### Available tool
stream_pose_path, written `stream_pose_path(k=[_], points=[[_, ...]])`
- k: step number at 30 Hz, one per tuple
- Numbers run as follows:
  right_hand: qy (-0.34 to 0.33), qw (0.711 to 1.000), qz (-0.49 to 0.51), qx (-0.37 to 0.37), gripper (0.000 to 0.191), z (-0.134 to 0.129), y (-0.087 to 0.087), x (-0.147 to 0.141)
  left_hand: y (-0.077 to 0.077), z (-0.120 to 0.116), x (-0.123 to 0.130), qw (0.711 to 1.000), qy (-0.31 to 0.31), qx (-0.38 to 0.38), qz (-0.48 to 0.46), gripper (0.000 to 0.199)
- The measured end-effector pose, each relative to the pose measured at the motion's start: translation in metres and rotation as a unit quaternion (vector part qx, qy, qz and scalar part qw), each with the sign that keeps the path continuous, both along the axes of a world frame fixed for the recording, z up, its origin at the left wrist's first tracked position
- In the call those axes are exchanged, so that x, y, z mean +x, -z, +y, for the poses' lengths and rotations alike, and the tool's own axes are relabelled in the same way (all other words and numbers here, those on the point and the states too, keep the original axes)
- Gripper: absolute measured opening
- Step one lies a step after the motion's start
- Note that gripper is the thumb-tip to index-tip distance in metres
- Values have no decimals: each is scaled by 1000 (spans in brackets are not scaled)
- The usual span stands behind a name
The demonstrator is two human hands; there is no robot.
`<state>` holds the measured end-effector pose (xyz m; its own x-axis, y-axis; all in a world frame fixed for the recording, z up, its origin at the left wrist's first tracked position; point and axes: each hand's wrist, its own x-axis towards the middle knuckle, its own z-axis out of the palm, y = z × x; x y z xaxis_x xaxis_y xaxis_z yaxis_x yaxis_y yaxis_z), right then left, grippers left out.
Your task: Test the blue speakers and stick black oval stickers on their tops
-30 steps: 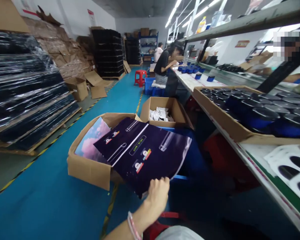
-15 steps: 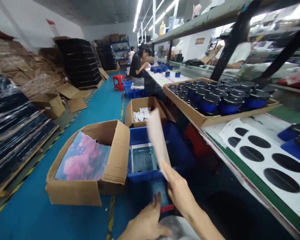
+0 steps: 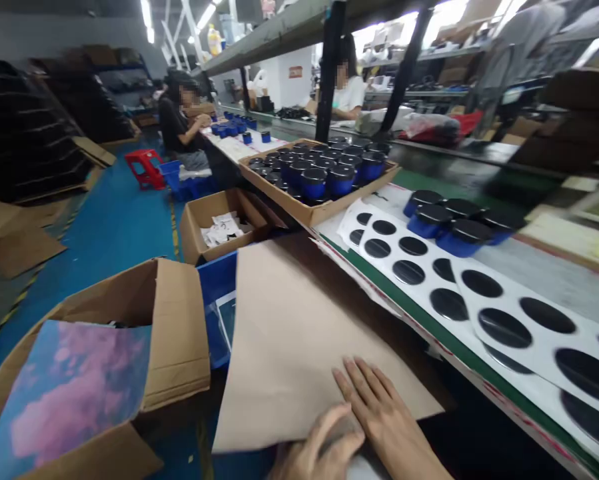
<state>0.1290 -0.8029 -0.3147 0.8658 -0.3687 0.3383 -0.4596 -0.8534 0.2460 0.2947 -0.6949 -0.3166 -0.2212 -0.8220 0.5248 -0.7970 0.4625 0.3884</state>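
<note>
The left hand (image 3: 322, 443) was half open and blurred, its fingers curled at the near edge of a large brown sheet (image 3: 284, 327); whether it gripped that edge could not be told. The right hand (image 3: 379, 413) lay open on the sheet, fingers extended and slightly apart, pressed to its face without grasping. The sheet sloped in front of the person, between an open carton and the workbench, covering part of a blue bin (image 3: 216, 275).

On the blue floor (image 3: 112, 227), from the left, stood a dark stack (image 3: 22, 133) near flattened cardboard (image 3: 22, 250), then the open carton (image 3: 179, 327) with a pink-and-blue printed sheet (image 3: 82, 393) in it. Farther back stood a red stool (image 3: 144, 169), a seated person in black (image 3: 176, 127) and a smaller box (image 3: 194, 233) holding white packets (image 3: 224, 229).

On the right ran the workbench (image 3: 544, 280), bearing a cardboard tray (image 3: 312, 213) of blue, black-topped containers (image 3: 342, 180), white sheets with black ovals (image 3: 472, 300) and loose blue containers (image 3: 464, 237). Beyond it was a person in white (image 3: 349, 93).
</note>
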Motion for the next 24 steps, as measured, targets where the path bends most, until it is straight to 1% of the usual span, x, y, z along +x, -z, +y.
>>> stream_pose_path(k=[1,3,4,5,6,7,8,9,10,11,13,15,18,21,23,24], points=[[28,1000,7,5,50,4,8,-12,0,-2,-2,999,10,-45,3,28],[79,997,6,25,46,11,22,-29,-3,-9,-6,991,67,-116,5,24],[98,994,-5,37,42,14,29,-34,-4,-12,-8,987,99,-127,-7,20],[110,993,-18,49,38,18,34,-37,-6,-16,-10,988,119,-96,-30,19],[115,991,-30,61,34,22,38,-38,-7,-21,-12,990,124,-18,-65,24],[115,990,-39,70,32,25,40,-40,-9,-26,-14,984,115,88,-100,33],[111,990,-43,75,32,28,40,-41,-11,-31,-17,966,99,200,-127,37],[107,990,-42,82,34,30,39,-44,-12,-37,-19,939,86,300,-144,37],[108,989,-39,96,36,32,36,-49,-14,-43,-21,912,87,371,-154,34],[112,985,-40,121,37,33,33,-56,-16,-48,-22,895,103,406,-155,28],[124,973,-45,187,35,34,25,-75,-17,-59,-22,885,149,418,-143,20],[128,959,-48,248,28,34,18,-96,-16,-68,-17,876,180,431,-121,21],[107,945,-33,307,25,30,13,-117,-7,-81,-4,857,215,457,-103,25],[100,924,-20,369,32,22,16,-119,5,-93,6,834,227,489,-120,38],[107,910,-16,400,39,13,23,-114,11,-100,7,831,217,494,-139,41],[110,904,-14,413,43,8,28,-111,14,-101,5,835,206,487,-150,40]])
